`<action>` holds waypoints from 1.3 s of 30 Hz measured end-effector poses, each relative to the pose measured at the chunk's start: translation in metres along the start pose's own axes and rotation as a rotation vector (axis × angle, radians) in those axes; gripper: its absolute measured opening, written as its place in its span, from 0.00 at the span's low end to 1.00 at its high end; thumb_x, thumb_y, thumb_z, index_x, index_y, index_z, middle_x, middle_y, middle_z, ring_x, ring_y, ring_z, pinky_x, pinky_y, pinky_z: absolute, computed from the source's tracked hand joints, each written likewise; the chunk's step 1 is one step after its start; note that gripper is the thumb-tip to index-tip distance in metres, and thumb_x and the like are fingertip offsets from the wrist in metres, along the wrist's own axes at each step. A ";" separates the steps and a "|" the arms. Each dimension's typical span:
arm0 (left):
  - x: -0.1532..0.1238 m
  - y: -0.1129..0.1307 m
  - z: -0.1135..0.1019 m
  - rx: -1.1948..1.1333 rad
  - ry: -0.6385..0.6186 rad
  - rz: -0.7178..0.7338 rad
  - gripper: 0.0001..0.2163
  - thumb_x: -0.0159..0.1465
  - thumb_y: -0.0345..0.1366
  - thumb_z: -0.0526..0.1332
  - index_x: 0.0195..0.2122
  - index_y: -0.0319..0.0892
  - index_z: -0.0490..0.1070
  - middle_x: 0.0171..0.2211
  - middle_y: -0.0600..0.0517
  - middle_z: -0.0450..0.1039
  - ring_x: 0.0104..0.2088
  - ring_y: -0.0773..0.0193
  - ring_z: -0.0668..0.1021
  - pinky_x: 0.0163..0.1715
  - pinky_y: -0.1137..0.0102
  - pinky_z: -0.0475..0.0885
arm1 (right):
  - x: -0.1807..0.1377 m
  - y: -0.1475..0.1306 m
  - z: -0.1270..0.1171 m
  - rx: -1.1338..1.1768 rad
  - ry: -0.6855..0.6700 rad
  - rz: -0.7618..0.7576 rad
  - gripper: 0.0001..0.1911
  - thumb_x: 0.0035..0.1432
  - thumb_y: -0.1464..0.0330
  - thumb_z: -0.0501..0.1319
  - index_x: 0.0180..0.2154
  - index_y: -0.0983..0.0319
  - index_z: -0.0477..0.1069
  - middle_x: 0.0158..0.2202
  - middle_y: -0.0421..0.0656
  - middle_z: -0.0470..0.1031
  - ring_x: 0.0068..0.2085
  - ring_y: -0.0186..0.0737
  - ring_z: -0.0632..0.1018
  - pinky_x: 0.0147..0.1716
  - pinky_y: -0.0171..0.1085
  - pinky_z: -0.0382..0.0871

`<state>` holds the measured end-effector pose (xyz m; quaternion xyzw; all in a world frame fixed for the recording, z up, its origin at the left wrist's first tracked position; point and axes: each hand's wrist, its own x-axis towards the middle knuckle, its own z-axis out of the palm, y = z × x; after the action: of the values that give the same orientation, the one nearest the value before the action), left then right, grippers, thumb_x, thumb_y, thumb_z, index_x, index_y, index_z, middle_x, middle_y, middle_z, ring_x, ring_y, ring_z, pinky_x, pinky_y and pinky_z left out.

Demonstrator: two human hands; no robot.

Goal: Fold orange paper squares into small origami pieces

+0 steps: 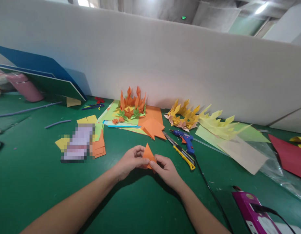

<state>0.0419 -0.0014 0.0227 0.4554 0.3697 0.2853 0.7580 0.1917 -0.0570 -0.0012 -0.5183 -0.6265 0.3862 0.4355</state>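
A small piece of folded orange paper (pixel 148 152) is held just above the table, its pointed tip facing away from me. My left hand (pixel 133 160) grips its left side, thumb on the front and fingers curled behind. From the right, my right hand (pixel 166 167) pinches the lower edge with its thumb close to the other thumb. The fingers cover the paper's lower part. Beyond the hands lie orange paper cut-outs (pixel 152 127) and an orange folded-paper crown (pixel 131 105) with green leaves.
Right of my hands lie a yellow utility knife (pixel 184 156) and a blue glue gun (pixel 187 139) with a trailing cord. A yellow paper crown (pixel 183 117) stands behind them. A pixelated phone-like object (pixel 79 143) lies left. A purple power strip (pixel 250 208) sits at the near right.
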 end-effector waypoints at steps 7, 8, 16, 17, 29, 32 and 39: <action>-0.002 0.002 0.003 0.157 0.018 0.018 0.11 0.47 0.41 0.67 0.21 0.37 0.70 0.16 0.59 0.64 0.18 0.75 0.63 0.20 0.76 0.57 | 0.000 0.001 0.000 -0.034 -0.033 0.019 0.19 0.54 0.59 0.54 0.17 0.59 0.52 0.17 0.34 0.52 0.21 0.31 0.56 0.21 0.32 0.50; -0.002 0.002 0.004 0.174 0.025 0.024 0.11 0.47 0.41 0.67 0.21 0.37 0.70 0.15 0.59 0.63 0.17 0.75 0.62 0.20 0.76 0.56 | 0.000 0.001 0.000 -0.023 -0.040 0.021 0.20 0.55 0.58 0.53 0.17 0.60 0.53 0.17 0.34 0.53 0.21 0.31 0.57 0.22 0.32 0.50; 0.000 0.001 0.005 0.209 -0.005 0.003 0.12 0.45 0.41 0.67 0.25 0.37 0.70 0.19 0.58 0.67 0.20 0.72 0.65 0.21 0.76 0.57 | 0.001 0.000 -0.002 0.039 -0.052 0.024 0.22 0.57 0.54 0.52 0.18 0.60 0.53 0.18 0.34 0.52 0.22 0.31 0.57 0.22 0.32 0.51; -0.001 0.001 0.004 0.217 -0.013 0.000 0.12 0.46 0.41 0.67 0.24 0.37 0.70 0.19 0.58 0.66 0.20 0.72 0.65 0.21 0.76 0.56 | 0.001 0.000 -0.002 0.048 -0.057 0.028 0.23 0.57 0.54 0.52 0.18 0.60 0.53 0.19 0.34 0.51 0.22 0.31 0.56 0.22 0.32 0.51; -0.001 0.004 -0.003 0.177 -0.185 -0.068 0.12 0.48 0.39 0.68 0.29 0.37 0.70 0.23 0.57 0.68 0.22 0.73 0.67 0.23 0.76 0.59 | 0.001 0.002 -0.002 0.100 -0.057 0.065 0.23 0.56 0.53 0.51 0.18 0.60 0.53 0.19 0.34 0.51 0.22 0.30 0.56 0.22 0.32 0.50; -0.001 0.005 -0.001 0.130 -0.196 -0.063 0.13 0.44 0.35 0.70 0.29 0.37 0.70 0.25 0.56 0.71 0.25 0.71 0.70 0.26 0.75 0.64 | 0.002 0.000 -0.002 0.078 -0.048 0.035 0.23 0.56 0.53 0.51 0.17 0.60 0.52 0.18 0.34 0.49 0.21 0.30 0.55 0.21 0.32 0.49; 0.002 0.002 -0.001 0.085 -0.054 0.016 0.13 0.41 0.31 0.71 0.28 0.37 0.72 0.25 0.54 0.75 0.26 0.69 0.74 0.29 0.74 0.67 | 0.001 0.002 -0.002 0.096 0.011 0.028 0.24 0.58 0.52 0.49 0.18 0.61 0.58 0.17 0.36 0.59 0.22 0.32 0.62 0.23 0.32 0.56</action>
<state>0.0422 0.0013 0.0235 0.4977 0.3570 0.2632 0.7454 0.1942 -0.0553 -0.0017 -0.5076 -0.5974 0.4192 0.4580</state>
